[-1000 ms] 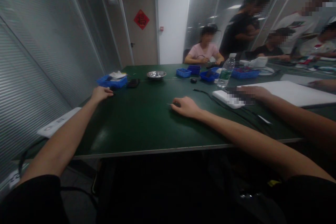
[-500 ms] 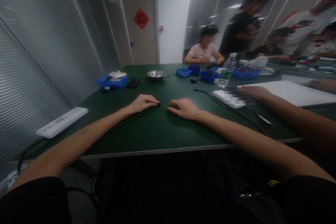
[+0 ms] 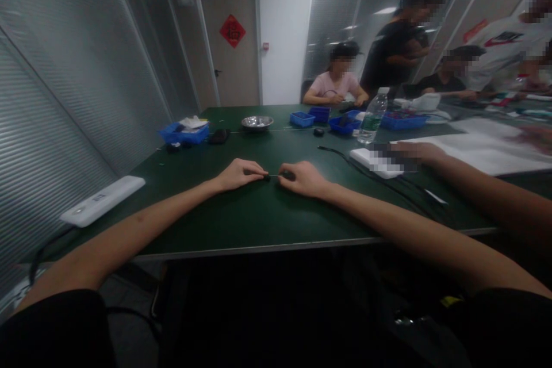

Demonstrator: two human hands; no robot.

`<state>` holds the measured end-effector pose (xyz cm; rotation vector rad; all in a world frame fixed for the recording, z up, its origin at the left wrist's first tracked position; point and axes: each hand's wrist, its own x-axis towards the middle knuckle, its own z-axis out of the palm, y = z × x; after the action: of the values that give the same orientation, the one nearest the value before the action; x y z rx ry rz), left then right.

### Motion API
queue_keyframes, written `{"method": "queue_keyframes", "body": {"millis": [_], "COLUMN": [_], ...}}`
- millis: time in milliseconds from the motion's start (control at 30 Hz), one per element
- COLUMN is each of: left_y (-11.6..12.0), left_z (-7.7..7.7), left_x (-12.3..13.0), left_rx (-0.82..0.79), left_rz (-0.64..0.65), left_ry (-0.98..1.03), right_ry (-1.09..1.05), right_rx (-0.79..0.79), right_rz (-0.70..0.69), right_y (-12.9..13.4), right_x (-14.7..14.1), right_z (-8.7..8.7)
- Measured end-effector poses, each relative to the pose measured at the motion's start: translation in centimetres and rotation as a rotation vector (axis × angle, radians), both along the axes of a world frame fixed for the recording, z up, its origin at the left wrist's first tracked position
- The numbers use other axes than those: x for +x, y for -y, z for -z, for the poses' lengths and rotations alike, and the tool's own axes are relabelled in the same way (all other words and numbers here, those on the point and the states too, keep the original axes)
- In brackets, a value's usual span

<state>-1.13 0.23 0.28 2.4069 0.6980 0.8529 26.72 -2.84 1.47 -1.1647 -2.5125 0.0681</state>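
My left hand pinches a small dark piece between thumb and fingertips, just above the green table. Facing it, my right hand is closed on a thin metal pin that sticks out leftwards from the fingertips. The pin's left end meets the dark piece, or lies very close to it; whether it is inside cannot be told. My right fingers hide the rest of the pin.
Beyond my hands are a metal bowl, a blue tray and a water bottle. A white power strip lies left; a white box with cables lies right. A co-worker's arm reaches in from the right.
My left hand has moved slightly right with the dark piece, closing the gap to the pin. My right hand has hardly moved.
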Motion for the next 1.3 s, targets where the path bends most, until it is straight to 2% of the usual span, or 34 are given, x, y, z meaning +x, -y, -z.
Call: {"method": "queue_keyframes", "body": {"millis": [367, 733, 1000, 1300], "left_y": [0.3, 0.5, 0.2, 0.1], "left_z": [-0.1, 0.1, 0.3, 0.4], "left_x": [-0.2, 0.5, 0.6, 0.5], "left_rx": [0.006, -0.011, -0.099, -0.138], "left_rz": [-0.021, 0.026, 0.054, 0.027], "left_ry": [-0.022, -0.023, -0.02, -0.049], "right_ry": [0.027, 0.043, 0.044, -0.05], "right_rx": [0.015, 0.017, 0.037, -0.07], "right_rz": [-0.079, -0.137, -0.238, -0.07], "right_y": [0.0, 0.0, 0.3, 0.3], "right_x": [0.0, -0.4, -0.3, -0.8], "right_z": [0.2, 0.4, 0.2, -0.2]}}
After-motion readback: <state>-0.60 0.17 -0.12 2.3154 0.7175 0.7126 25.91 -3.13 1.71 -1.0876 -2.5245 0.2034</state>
